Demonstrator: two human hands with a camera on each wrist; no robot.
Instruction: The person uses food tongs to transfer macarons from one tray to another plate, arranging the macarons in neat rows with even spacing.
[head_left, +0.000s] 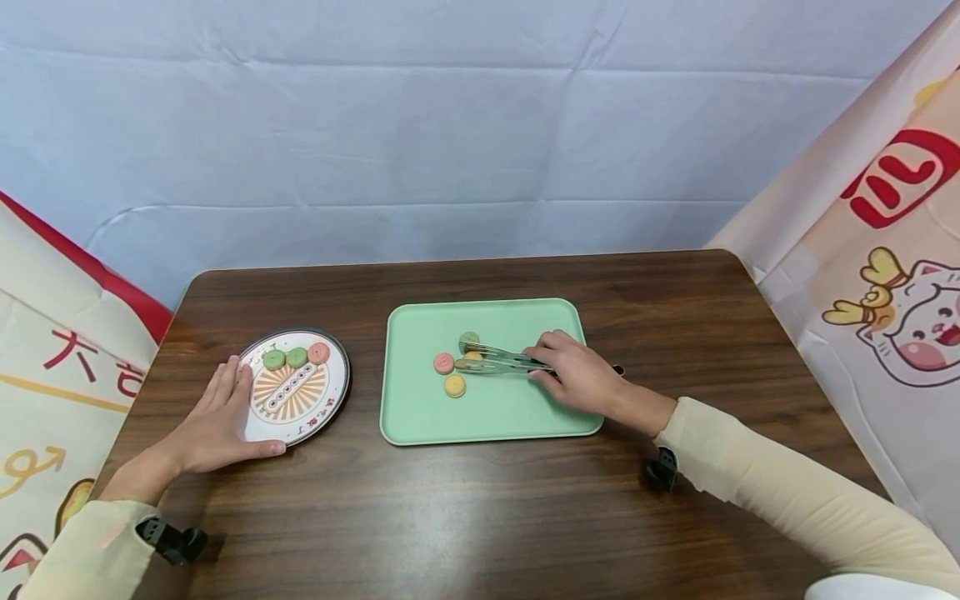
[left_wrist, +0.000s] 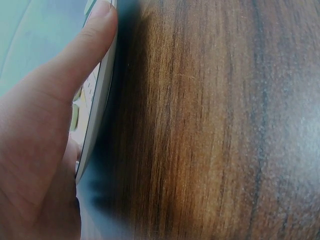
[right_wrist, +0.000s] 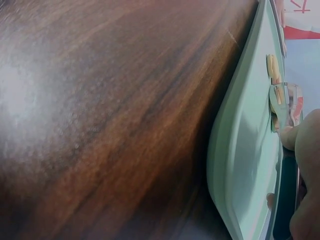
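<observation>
My right hand (head_left: 576, 372) grips a pair of metal tongs (head_left: 510, 367) over the mint-green tray (head_left: 420, 417). The tongs' tips are spread, with a yellow macaron (head_left: 473, 356) between their arms, partly hidden. A green macaron (head_left: 469, 337) lies by the far tip, a pink macaron (head_left: 443, 362) and another yellow macaron (head_left: 454, 385) by the near one. At the left, my left hand (head_left: 217, 421) rests against the side of a round printed plate (head_left: 330, 408), fingers straight and thumb (left_wrist: 82, 50) over the near rim. Two green macarons (head_left: 273, 359) and a pink macaron (head_left: 318, 353) sit on the plate.
Both plate and tray stand on a dark wooden table (head_left: 450, 517), with a strip of tabletop between them. A pale cloth (head_left: 420, 150) hangs behind the far edge. Printed cloths (head_left: 900, 275) hang at both sides.
</observation>
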